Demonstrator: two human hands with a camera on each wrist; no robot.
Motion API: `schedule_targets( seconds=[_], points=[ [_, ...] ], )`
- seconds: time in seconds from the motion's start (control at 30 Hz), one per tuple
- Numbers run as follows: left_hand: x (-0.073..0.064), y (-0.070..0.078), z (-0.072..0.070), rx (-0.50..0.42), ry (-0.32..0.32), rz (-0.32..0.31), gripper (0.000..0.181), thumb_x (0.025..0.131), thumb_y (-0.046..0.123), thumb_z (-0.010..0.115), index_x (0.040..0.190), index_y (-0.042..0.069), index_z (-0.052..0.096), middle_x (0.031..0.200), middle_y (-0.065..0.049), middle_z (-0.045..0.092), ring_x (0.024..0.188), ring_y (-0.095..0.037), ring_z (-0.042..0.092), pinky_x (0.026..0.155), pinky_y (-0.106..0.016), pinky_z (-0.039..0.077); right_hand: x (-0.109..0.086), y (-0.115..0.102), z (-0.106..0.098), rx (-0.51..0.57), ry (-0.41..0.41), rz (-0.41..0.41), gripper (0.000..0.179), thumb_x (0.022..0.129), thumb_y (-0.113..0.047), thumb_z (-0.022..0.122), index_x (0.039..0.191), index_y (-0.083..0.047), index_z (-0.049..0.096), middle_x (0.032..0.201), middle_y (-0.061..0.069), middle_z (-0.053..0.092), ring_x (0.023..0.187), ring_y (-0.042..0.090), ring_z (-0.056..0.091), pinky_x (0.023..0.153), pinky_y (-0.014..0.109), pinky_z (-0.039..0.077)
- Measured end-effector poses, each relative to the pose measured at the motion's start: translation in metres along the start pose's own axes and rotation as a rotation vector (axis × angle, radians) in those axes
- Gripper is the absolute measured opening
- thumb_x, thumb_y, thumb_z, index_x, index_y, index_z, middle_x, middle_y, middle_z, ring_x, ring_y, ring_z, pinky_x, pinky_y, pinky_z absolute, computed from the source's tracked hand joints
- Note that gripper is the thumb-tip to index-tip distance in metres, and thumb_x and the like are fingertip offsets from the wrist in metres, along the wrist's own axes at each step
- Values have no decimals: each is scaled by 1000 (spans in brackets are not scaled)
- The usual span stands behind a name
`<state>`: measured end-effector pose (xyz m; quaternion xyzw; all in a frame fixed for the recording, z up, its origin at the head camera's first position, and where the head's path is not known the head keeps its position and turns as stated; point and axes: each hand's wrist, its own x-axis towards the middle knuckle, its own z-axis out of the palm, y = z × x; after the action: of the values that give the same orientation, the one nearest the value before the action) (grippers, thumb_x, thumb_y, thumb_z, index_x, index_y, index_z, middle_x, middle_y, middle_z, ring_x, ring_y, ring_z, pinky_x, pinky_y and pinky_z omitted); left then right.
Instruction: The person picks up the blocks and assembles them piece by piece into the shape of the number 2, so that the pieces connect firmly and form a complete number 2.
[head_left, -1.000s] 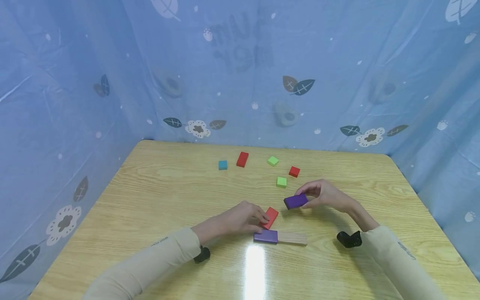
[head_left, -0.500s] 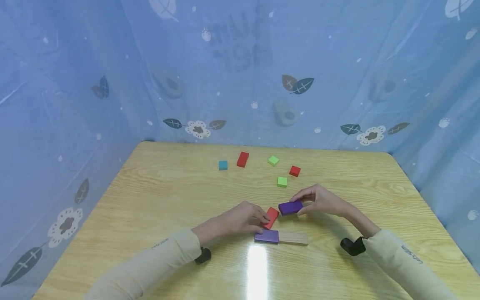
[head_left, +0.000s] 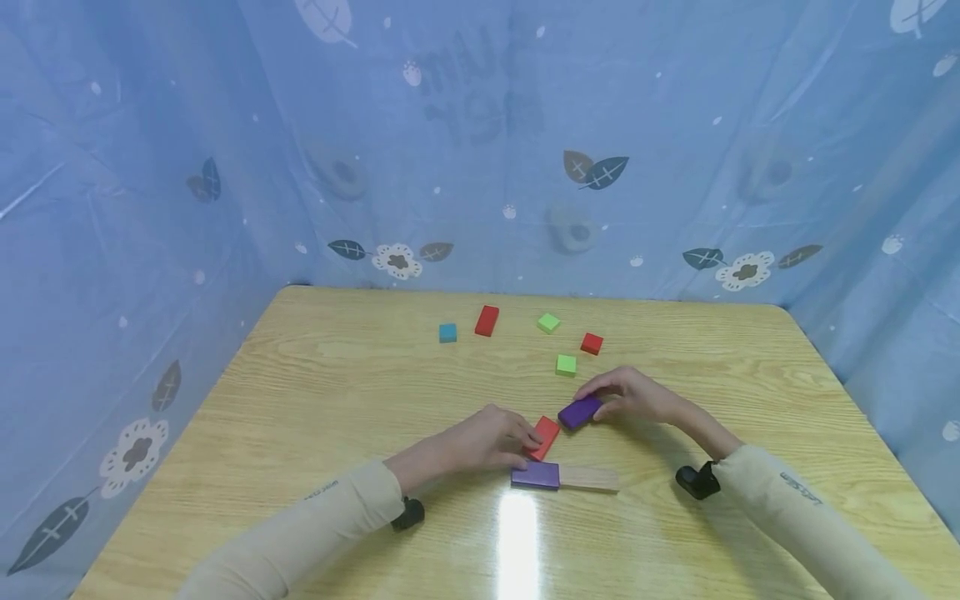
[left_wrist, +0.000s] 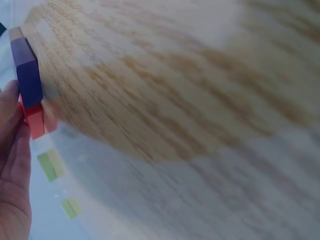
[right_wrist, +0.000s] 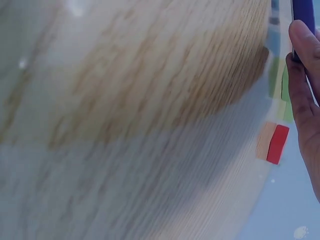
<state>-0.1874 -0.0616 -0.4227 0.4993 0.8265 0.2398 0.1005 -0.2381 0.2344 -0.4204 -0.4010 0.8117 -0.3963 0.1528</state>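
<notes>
In the head view my left hand (head_left: 491,437) has its fingers on a red rectangular block (head_left: 546,435) and its thumb beside the near end, at the edge of a flat purple block (head_left: 536,476). A bare wooden block (head_left: 589,478) adjoins that purple block's right end. My right hand (head_left: 630,395) pinches a second purple block (head_left: 579,413) between thumb and fingers, just right of the red block's far end; whether they touch, I cannot tell. The left wrist view shows the near purple block (left_wrist: 27,72) in front of the red one (left_wrist: 36,121), with fingertips alongside.
Farther back on the table (head_left: 337,358) lie a blue block (head_left: 447,333), a long red block (head_left: 487,321), a small red block (head_left: 592,343) and two green blocks, one (head_left: 548,323) behind the other (head_left: 566,365). A blue printed curtain (head_left: 465,167) borders the table.
My right hand has brought its purple block left and lower, up to the red block, and turned it slightly. My left hand and the blocks by it have stayed put.
</notes>
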Motion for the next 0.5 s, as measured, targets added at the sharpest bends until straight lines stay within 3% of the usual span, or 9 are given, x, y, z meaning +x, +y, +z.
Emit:
schedule_targets(
  seconds=[0.27,0.5],
  points=[
    [1,0,0,6,-9,-6,30,86,19,72,114,8,70,118,-2,67,113,-10,59,99,-16,40,9,2,0,7,-70,-19,31,83,2,69,114,6,65,112,19,67,105,26,64,90,29,51],
    [0,0,-1,9,-5,6,30,86,18,72,114,7,70,116,-3,68,112,-11,60,99,-18,42,17,3,0,-46,-90,-67,31,82,1,71,113,5,67,112,16,68,105,28,64,89,40,52]
  ],
)
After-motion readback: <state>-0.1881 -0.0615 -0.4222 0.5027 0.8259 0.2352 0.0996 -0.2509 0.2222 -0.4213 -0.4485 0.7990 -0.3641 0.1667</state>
